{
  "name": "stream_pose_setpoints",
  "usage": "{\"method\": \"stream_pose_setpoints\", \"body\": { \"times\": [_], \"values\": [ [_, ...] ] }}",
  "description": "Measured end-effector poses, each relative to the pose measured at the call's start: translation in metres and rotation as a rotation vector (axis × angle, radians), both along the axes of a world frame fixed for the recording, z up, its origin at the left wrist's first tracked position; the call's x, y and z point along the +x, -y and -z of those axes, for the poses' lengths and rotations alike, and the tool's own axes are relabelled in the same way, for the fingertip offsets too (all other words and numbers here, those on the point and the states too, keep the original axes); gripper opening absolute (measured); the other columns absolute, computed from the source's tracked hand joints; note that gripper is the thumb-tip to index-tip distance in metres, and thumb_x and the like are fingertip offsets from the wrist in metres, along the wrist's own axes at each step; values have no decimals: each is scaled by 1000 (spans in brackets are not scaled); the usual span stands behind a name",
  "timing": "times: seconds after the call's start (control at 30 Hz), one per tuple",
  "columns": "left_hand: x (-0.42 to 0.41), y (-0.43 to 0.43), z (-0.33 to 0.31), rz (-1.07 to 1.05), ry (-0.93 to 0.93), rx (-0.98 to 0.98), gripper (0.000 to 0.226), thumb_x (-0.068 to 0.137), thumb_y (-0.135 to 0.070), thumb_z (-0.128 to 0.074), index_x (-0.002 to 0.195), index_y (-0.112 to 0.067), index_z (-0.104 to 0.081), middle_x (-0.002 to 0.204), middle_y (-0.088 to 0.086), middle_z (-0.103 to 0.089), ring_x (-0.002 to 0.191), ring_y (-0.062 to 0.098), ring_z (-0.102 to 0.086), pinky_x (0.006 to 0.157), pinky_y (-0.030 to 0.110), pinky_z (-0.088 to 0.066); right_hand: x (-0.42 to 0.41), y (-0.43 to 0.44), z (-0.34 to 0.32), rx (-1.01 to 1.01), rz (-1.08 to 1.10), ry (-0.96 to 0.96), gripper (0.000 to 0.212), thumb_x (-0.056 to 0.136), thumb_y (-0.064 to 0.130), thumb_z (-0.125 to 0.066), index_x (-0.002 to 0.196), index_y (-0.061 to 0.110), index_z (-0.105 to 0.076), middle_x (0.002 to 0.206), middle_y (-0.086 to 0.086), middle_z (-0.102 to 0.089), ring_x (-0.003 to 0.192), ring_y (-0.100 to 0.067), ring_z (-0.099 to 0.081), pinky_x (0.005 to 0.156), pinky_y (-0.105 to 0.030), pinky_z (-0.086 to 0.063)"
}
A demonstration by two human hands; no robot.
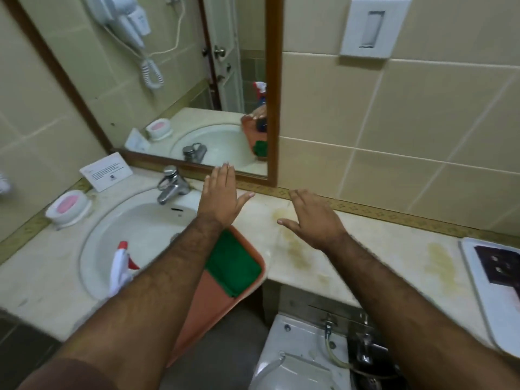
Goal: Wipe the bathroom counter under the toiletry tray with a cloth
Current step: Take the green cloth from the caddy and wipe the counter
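Both hands are empty with fingers spread above the counter [365, 249]: the left hand [221, 197] near the faucet [171, 184], the right hand [312, 220] over yellowish stains [295, 249]. A green cloth [233, 266] lies on an orange tray [213, 305] right of the sink [140, 237], and a white tray [484, 299] sits at the far right

Green cloth [233, 266] lying on an orange tray [208, 313]; cream counter [365, 249] showing yellowish stains [295, 249]; pink soap [69, 202] sitting in a white dish [60, 218].
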State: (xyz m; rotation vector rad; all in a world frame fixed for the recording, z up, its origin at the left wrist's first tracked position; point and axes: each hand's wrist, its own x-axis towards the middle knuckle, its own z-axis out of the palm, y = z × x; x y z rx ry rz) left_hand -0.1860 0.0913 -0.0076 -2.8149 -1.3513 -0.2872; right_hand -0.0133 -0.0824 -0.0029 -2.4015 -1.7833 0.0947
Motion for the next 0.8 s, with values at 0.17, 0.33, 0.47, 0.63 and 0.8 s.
{"method": "stream_pose_setpoints", "body": {
  "times": [0.17, 0.33, 0.47, 0.63, 0.8],
  "values": [
    [-50, 2, 56, -132, -30, -197, 63, 98, -45, -54, 144, -3, -43, 145, 17, -46, 132, 32, -44, 111, 39, -36, -75, -35, 40, -290, -47, -137, 47, 95, 52, -61, 122, 15, -72, 117, -8, -72, 104, -27, -69, 84, -40, -60],
    [-81, 10, 101, -233, -143, -367, 52, 96, -42, -60, 136, -8, -54, 129, 13, -58, 116, 30, -58, 97, 40, -47, -119, -43, 77, -418, 17, -83, 26, 96, 25, -65, 114, 7, -72, 109, -12, -71, 96, -32, -74, 70, -39, -56],
    [-87, 17, 126, -314, -26, -386, 58, 90, -40, -70, 134, -5, -56, 129, 13, -64, 118, 29, -60, 104, 38, -47, -132, -44, 94, -373, 142, -108, 22, 99, 5, -54, 107, 7, -74, 102, -10, -74, 90, -30, -75, 66, -38, -55],
    [-80, 16, 130, -448, 337, -624, 18, 84, -17, -72, 101, -10, -73, 97, 7, -76, 82, 20, -70, 81, 35, -58, -136, -45, 99, -306, 265, -234, 19, 95, 10, -60, 107, 10, -74, 101, -8, -75, 92, -28, -74, 73, -38, -62],
    [-64, 30, 102, -537, 758, -659, 4, 83, -27, -67, 83, -23, -66, 72, -9, -68, 67, 7, -64, 50, 18, -43, -120, -37, 77, -38, 381, -584, 24, 75, 29, -71, 95, 18, -62, 89, -1, -66, 80, -22, -68, 59, -30, -52]
  ]
}}
